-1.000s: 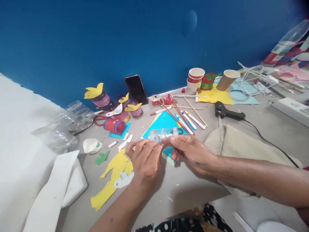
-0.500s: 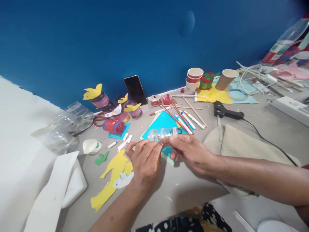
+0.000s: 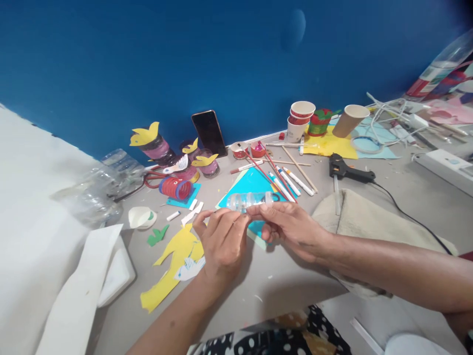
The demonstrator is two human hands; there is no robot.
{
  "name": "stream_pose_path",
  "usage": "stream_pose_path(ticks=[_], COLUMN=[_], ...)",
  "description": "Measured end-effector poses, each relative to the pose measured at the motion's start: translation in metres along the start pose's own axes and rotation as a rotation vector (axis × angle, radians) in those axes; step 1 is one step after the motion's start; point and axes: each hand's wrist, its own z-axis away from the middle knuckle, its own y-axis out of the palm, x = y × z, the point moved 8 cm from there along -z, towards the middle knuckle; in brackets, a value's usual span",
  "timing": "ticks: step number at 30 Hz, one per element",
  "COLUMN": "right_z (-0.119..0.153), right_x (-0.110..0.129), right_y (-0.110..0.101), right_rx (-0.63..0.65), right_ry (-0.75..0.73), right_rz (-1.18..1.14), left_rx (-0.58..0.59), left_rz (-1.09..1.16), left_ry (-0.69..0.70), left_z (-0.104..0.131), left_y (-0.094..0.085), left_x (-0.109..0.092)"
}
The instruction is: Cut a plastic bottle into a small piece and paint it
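Observation:
A clear ribbed plastic bottle piece (image 3: pixel 248 200) lies sideways over the blue paper (image 3: pixel 236 183), just beyond my fingertips. My left hand (image 3: pixel 226 237) is at its near side, back of the hand up, fingers bent and pinched together. My right hand (image 3: pixel 290 224) meets it from the right, thumb and index finger pressed together. The fingertips of both hands nearly touch. Whatever lies between them is too small or hidden to make out. Left of my hands are a yellow paper cutout (image 3: pixel 177 256) and a white paper bird (image 3: pixel 190 268).
Markers (image 3: pixel 297 182) and wooden sticks lie behind my right hand. A black glue gun (image 3: pixel 349 170) and a beige cloth (image 3: pixel 369 222) are to the right. Decorated pots (image 3: pixel 158 148), a propped phone (image 3: pixel 209 133) and paper cups (image 3: pixel 295 130) stand near the blue wall.
The whole view has shifted slightly. Both hands keep nearly the same pose beside the clear bottle piece.

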Motion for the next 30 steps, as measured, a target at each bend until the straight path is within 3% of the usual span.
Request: stream_pose_path(ticks=[3, 8, 14, 18, 24, 30], right_z=[0.0, 0.0, 0.001, 0.0, -0.01, -0.012], right_x=[0.0, 0.003, 0.006, 0.007, -0.006, 0.001], right_y=[-0.001, 0.002, 0.001, -0.001, -0.011, -0.008], right_rx=[0.0, 0.076, 0.042, 0.021, -0.098, -0.072], right_ry=[0.013, 0.007, -0.027, -0.038, 0.117, 0.089], right_rz=[-0.014, -0.043, 0.011, 0.03, -0.067, -0.09], left_rx=[0.01, -0.076, -0.04, 0.048, 0.218, 0.248], left_rz=[0.002, 0.028, 0.009, -0.049, -0.118, -0.116], left_ry=[-0.021, -0.021, -0.019, -0.036, 0.027, 0.022], left_z=[-0.002, -0.006, -0.008, -0.006, 0.0, 0.004], left_y=[0.002, -0.005, -0.003, 0.002, 0.011, 0.008], left_x=[0.002, 0.003, 0.003, 0.0, -0.014, -0.014])
